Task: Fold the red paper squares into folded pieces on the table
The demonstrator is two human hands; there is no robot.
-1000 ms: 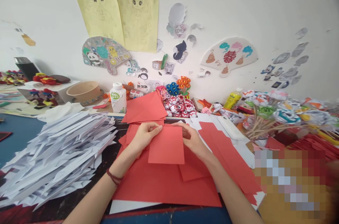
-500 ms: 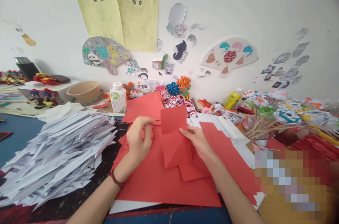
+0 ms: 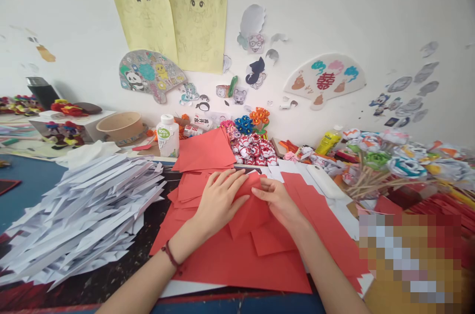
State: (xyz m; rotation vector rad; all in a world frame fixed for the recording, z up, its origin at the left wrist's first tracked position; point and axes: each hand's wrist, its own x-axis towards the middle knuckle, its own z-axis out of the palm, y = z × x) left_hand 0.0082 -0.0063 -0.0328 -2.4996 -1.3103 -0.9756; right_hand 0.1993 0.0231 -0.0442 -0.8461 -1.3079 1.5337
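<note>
Between my two hands is a creased piece of red paper (image 3: 249, 215), its top edge bent over. My right hand (image 3: 281, 201) pinches its right side between thumb and fingers. My left hand (image 3: 218, 200) reaches over the top left edge, fingers on the far side and thumb in front, partly covering the paper. Beneath lie a large red sheet (image 3: 241, 269) and smaller red pieces (image 3: 274, 240). More red sheets (image 3: 204, 148) are stacked beyond my left hand, and long red strips (image 3: 322, 225) lie right of my right hand.
A big heap of folded white paper strips (image 3: 85, 210) fills the left side. Along the wall stand a white bottle (image 3: 167, 136), a beige bowl (image 3: 120, 128), red-and-white paper pieces (image 3: 256, 150) and a yellow bottle (image 3: 328, 141). Paper flowers on sticks (image 3: 382, 160) lie at right.
My left hand has moved right and onto the paper, where before it hovered apart on the left. The paper's upright upper part is now bent down. My right hand keeps its pinch.
</note>
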